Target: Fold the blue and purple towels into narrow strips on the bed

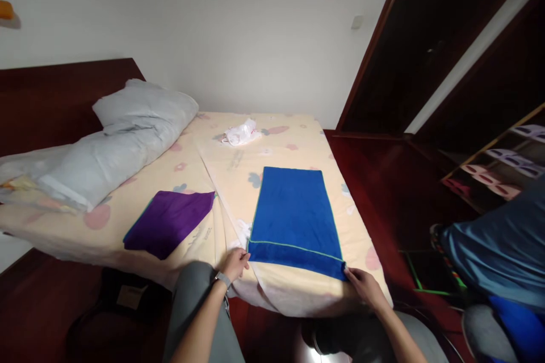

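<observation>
A blue towel (293,207) with light green edging lies flat on the bed, its near edge turned over into a narrow strip. My left hand (235,264), with a watch on the wrist, pinches the near left corner of the towel. At the near right corner, the fingers of my right hand (361,283) close on the towel's edge. To the left lies a purple towel (170,221), spread in an uneven shape, with no hand on it.
The bed (221,176) has a patterned sheet. A grey quilt (131,136) is heaped at the left by the dark headboard (51,96). A white crumpled bag (242,133) rests farther back. Right of the bed are a shoe rack (502,164) and a person's blue clothing (498,244).
</observation>
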Motion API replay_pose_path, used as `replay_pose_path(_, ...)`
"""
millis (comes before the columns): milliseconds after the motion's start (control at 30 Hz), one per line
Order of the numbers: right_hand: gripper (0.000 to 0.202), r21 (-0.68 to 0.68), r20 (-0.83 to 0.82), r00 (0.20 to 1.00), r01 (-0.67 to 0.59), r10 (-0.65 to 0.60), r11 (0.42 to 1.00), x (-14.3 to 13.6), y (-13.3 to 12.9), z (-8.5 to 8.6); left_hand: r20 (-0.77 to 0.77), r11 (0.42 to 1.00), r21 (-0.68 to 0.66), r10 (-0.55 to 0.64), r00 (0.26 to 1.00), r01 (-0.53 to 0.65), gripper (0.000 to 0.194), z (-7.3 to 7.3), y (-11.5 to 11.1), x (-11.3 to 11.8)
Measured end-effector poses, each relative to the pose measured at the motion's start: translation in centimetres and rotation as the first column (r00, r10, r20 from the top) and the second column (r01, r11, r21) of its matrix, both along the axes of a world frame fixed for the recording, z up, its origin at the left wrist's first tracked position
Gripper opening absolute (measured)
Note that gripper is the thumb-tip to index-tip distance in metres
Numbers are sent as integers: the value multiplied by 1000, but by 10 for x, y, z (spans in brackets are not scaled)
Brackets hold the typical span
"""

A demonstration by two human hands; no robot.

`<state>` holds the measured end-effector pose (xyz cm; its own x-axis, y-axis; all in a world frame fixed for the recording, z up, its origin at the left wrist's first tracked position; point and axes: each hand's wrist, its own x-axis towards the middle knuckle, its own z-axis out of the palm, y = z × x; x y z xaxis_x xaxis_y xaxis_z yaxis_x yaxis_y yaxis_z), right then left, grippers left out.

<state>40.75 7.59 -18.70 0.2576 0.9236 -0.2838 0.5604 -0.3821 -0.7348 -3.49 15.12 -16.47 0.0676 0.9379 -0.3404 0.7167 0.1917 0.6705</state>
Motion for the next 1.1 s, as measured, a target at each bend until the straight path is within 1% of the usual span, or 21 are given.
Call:
replay_pose_path(100,55,0,61,998,8,-8,1000,1,-5,3,-17,999,-36,-1,1000,1,32,6,-3,-2)
replay_pose_path(167,54,-2,93,996,6,-6,1000,1,-8,2,-56,1000,-14,0,998,0,31,10,-4,-3)
replay_pose_path(267,50,-1,124,992,-13,13,1000,2,-11,-2,-129,998,64,-7,992,16,23,15,-4,-3)
replay_pose_path(367,43,-9,153,988,-17,18,1000,1,-13,-2,-183,991,126,-9,983,33,6,20,-4,1)
replay_pose_path(433,43,1,183,983,2,-2,1000,0,-16,4,-209,982,183,-14,978,53,12,24,-7,2)
replay_pose_path(467,42,33,223,975,-1,-6,999,-1,-18,9,-228,966,240,-42,973,98,15,26,-8,1)
replay_pose_path(500,41,83,278,960,-28,4,996,-1,-20,14,-256,937,306,-89,963,168,16,28,-10,0)
replay_pose_path(533,39,139,342,939,-88,36,986,-2,-22,20,-293,894,365,-153,944,258,17,29,-11,-1)
replay_pose_path(567,36,182,403,910,-181,94,966,-2,-25,24,-337,843,404,-224,914,355,21,31,-12,-3)
replay_pose_path(600,33,205,453,875,-290,172,935,-3,-26,28,-378,796,413,-293,878,443,26,31,-12,-5)
replay_pose_path(633,31,205,482,838,-391,255,897,-3,-28,30,-409,766,393,-349,843,508,32,31,-11,-7)
replay_pose_path(667,32,192,487,810,-464,326,865,-3,-28,30,-429,753,364,-387,816,549,37,30,-10,-8)
replay_pose_path(700,36,179,480,793,-507,375,843,-3,-27,29,-442,749,335,-410,798,571,40,29,-7,-9)
replay_pose_path(733,39,173,473,787,-524,396,834,-2,-26,26,-451,751,311,-423,786,582,43,27,-4,-9)
replay_pose_path(833,36,184,469,801,-501,372,846,2,-19,16,-455,771,298,-404,794,563,47,21,5,-7)
replay_pose_path(900,34,196,454,823,-465,340,863,4,-15,11,-418,781,332,-381,824,529,45,19,10,-6)
replay_pose_path(967,33,208,397,872,-389,285,898,5,-12,8,-332,795,379,-361,872,473,36,18,14,-6)
replay_pose_path(1067,38,183,243,950,-241,193,953,4,-9,9,-155,833,428,-313,937,349,20,15,21,-7)
replay_pose_path(1100,41,168,190,967,-200,168,965,4,-7,10,-109,844,439,-290,951,308,18,14,24,-8)
